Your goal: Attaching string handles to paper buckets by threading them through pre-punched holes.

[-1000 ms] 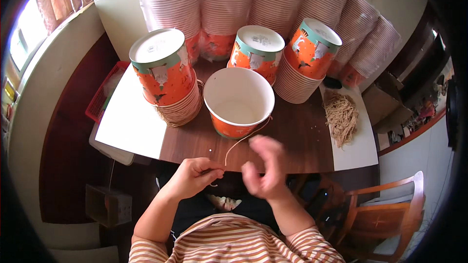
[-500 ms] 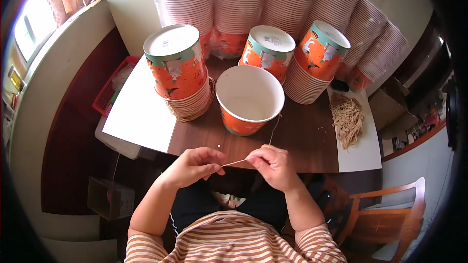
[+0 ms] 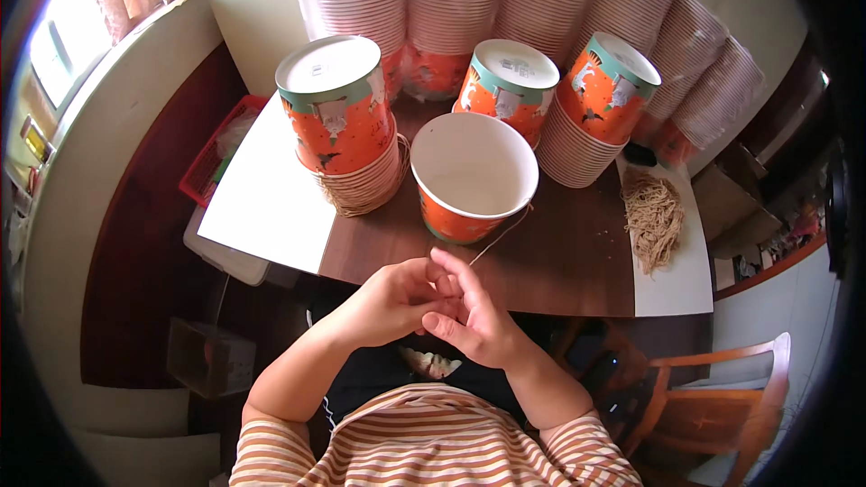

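A white-lined paper bucket (image 3: 473, 167), orange outside with a green base band, stands mouth up near the table's front. From its right side a thin tan string (image 3: 498, 239) runs down to my hands, which meet just off the table edge. My left hand (image 3: 397, 305) is closed, its fingertips pinching the string. Against those fingertips lies my right hand (image 3: 483, 323), thumb and index finger stretched out and apart. The string's path between the overlapping fingers is hidden.
Upside-down bucket stacks stand at left (image 3: 336, 117), middle (image 3: 507, 95) and right (image 3: 600, 104); string loops hang round the left one. Tall wrapped stacks (image 3: 451, 9) line the back. A tan string bundle (image 3: 654, 216) lies at right. A wooden chair (image 3: 713, 397) stands lower right.
My hands have come together from holding a short length of string stretched between them. The right hand has gone from a pinch to stretched fingers. The view has shifted slightly.
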{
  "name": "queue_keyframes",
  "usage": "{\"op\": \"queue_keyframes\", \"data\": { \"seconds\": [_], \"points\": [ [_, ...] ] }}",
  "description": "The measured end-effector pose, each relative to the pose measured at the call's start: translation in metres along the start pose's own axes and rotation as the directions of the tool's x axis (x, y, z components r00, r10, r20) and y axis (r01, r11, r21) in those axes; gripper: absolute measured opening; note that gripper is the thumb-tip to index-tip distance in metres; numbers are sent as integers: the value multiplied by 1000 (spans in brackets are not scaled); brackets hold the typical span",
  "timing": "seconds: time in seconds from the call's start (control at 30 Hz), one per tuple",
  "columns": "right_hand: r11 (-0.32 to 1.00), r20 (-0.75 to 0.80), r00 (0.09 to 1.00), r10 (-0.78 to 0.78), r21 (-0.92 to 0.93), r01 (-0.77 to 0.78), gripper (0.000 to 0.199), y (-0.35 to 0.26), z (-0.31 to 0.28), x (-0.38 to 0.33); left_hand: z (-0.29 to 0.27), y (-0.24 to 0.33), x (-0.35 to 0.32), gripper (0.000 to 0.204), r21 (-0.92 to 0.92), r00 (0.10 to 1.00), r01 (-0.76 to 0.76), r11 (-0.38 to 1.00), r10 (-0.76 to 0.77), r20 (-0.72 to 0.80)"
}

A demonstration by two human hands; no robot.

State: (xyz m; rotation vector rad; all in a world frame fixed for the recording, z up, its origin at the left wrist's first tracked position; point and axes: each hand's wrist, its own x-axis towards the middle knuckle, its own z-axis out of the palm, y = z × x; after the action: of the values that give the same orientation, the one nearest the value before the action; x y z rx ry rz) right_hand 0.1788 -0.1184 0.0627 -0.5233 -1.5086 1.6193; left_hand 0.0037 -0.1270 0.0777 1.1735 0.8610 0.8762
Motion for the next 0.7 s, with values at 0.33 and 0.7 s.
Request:
{"op": "queue_keyframes", "data": {
  "seconds": [0.33,0.7],
  "points": [
    [796,-83,992,-100,-605,30,8,-5,-22,-1,-21,-4,-3,21,-430,969,241,870,-237,63],
    [770,-111,981,-161,-636,54,6,-4,-21,-4,-12,-15,-5,28,-143,964,267,953,-266,27]
  ]
}}
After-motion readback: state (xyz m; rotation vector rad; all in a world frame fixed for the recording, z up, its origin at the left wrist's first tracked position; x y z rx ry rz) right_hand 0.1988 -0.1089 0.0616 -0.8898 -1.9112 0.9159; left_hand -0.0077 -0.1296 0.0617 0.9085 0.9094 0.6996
